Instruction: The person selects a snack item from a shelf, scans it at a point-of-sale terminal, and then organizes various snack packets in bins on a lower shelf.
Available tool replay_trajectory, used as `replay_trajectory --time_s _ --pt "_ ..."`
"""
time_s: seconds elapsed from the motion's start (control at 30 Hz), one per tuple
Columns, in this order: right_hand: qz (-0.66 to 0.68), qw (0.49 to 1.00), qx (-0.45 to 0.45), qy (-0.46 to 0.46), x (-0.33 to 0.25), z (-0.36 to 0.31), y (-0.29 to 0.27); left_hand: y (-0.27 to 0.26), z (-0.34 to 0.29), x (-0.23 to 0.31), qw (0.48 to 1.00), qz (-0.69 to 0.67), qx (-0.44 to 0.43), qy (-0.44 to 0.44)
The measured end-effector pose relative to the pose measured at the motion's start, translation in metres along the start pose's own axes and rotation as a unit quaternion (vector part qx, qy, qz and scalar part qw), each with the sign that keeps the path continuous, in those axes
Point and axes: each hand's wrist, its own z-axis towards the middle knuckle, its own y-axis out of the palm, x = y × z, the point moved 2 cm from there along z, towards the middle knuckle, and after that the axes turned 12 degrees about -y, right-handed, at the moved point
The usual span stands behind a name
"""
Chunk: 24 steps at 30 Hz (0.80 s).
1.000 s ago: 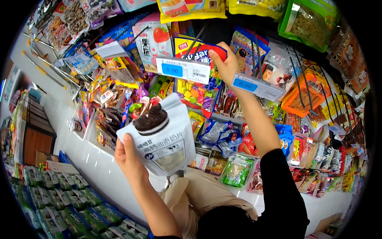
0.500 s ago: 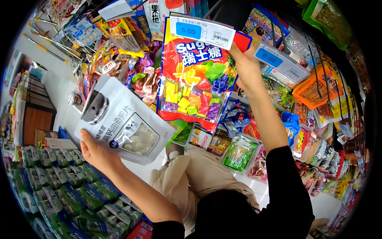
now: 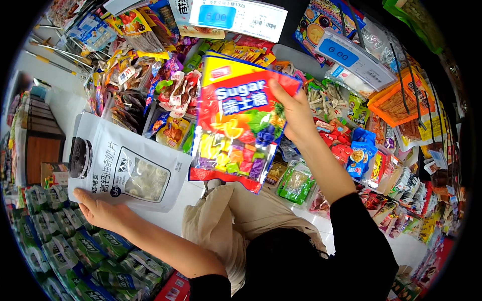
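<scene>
My left hand (image 3: pixel 103 213) grips the lower left edge of a pale grey pouch of milk tablets (image 3: pixel 100 133). A dark cookie is printed on the pouch, and a clear window shows whitish pieces inside. My right hand (image 3: pixel 296 114) pinches the upper right edge of a red and yellow bag of fruit candy (image 3: pixel 238 118), thumb on its front. Colourful wrapped cubes show through the bag's lower part. Both packs are held up, side by side with a small gap between them. A white and blue price tag (image 3: pixel 256 20) hangs beyond the candy bag, apart from it.
Bins of wrapped sweets (image 3: pixel 186 95) spread ahead and to the right. Another price tag (image 3: pixel 356 60) and an orange snack pack (image 3: pixel 399 108) hang at the right on hooks. Stacked green drink packs (image 3: pixel 95 251) stand at the lower left. A wooden-fronted cabinet (image 3: pixel 40 155) is farther left.
The candy bag has come off from behind the price tag, moving down and slightly left toward me. The grey pouch has shifted left and a little down, and turned more level.
</scene>
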Motion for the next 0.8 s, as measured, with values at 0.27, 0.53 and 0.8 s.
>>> replay_trajectory --time_s 0.27,0.53,0.8 --pt "0.113 0.959 0.212 0.148 0.007 0.004 -0.139 0.018 -0.017 -0.015 0.976 0.041 -0.190 -0.103" --pt "0.077 0.923 0.339 0.163 0.025 0.022 -0.237 0.066 -0.048 -0.048 0.920 -0.010 -0.330 -0.209" --pt "0.001 0.929 0.339 0.147 0.009 -0.029 -0.242 0.090 -0.089 -0.045 0.881 0.002 -0.401 -0.252"
